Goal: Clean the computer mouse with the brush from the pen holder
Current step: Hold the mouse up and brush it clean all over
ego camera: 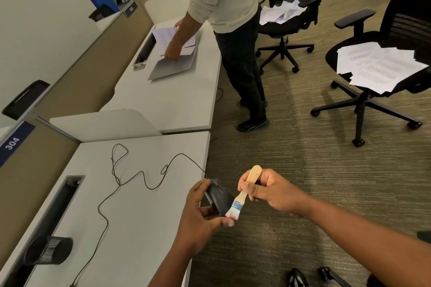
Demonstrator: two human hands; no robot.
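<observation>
My left hand (200,214) grips a black wired computer mouse (220,197), held in the air just past the desk's right edge. In my right hand (268,190) is a small brush (242,196) with a pale wooden handle, a blue-striped ferrule and white bristles. The bristles touch the near end of the mouse. The mouse's black cable (140,177) loops across the white desk (130,216). A black mesh pen holder (50,250) stands at the desk's near left.
Another person (224,7) stands at the neighbouring desk (168,91) handling papers. Two black office chairs (289,18) (384,70) with loose papers on their seats stand on the carpet to the right. A beige partition runs along the left, and a cable slot (63,202) is cut into my desk.
</observation>
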